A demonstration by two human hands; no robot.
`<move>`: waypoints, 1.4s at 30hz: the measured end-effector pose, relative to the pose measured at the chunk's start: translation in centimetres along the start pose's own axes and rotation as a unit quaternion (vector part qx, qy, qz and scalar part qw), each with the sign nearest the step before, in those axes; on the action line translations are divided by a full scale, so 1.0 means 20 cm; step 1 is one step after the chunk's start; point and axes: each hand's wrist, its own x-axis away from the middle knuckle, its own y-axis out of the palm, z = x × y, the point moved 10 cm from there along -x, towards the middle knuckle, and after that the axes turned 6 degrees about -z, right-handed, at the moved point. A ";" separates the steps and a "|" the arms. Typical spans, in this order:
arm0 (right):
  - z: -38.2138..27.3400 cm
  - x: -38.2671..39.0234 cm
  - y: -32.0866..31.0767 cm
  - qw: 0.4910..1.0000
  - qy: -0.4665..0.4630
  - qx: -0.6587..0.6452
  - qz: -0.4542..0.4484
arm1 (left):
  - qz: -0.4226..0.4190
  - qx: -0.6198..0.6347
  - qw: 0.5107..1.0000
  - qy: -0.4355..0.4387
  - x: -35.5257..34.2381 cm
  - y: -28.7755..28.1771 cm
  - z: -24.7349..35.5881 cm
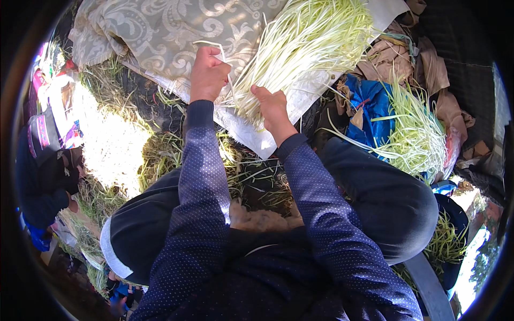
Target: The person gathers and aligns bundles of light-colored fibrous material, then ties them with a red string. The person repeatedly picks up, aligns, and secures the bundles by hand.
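A big heap of long, pale yellow-green stalks [316, 40], looking like blanched garlic chives, lies with its white ends toward me. It rests on a white woven sheet [250, 138]. My left hand [210, 75] is closed in a pinch just left of the heap, and a single white stalk bends around its fingers. At the heap's near end, my right hand [274, 109] curls against the white ends with its thumb laid over them. The fingertips of that hand are partly hidden; stalks appear to be in its grasp.
A grey patterned cloth [160, 32] covers the far left. Right of my knee, more pale stalks [417, 134] lie beside blue plastic [369, 107] and crumpled brown paper [388, 59]. Dry straw-like trimmings [107, 91] litter the ground. Another person's dark sleeve [43, 206] shows at the left edge.
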 end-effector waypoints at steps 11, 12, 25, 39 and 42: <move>-0.02 0.03 0.04 0.993 -0.046 -0.086 -0.064 | -0.178 0.042 0.974 0.135 0.04 0.43 0.32; -0.01 0.04 0.03 0.995 -0.033 -0.067 -0.061 | -0.166 -0.001 0.978 0.123 0.03 0.45 0.28; -0.01 0.05 0.02 0.997 -0.032 -0.018 -0.064 | -0.158 -0.170 0.970 0.067 -0.13 0.43 -0.15; -0.07 0.13 -0.09 0.989 -0.095 0.107 0.041 | -0.164 -0.150 0.974 0.043 -0.15 0.51 -0.30; -0.09 0.12 -0.09 0.983 -0.103 0.145 0.039 | -0.153 -0.159 0.974 0.053 -0.15 0.50 -0.29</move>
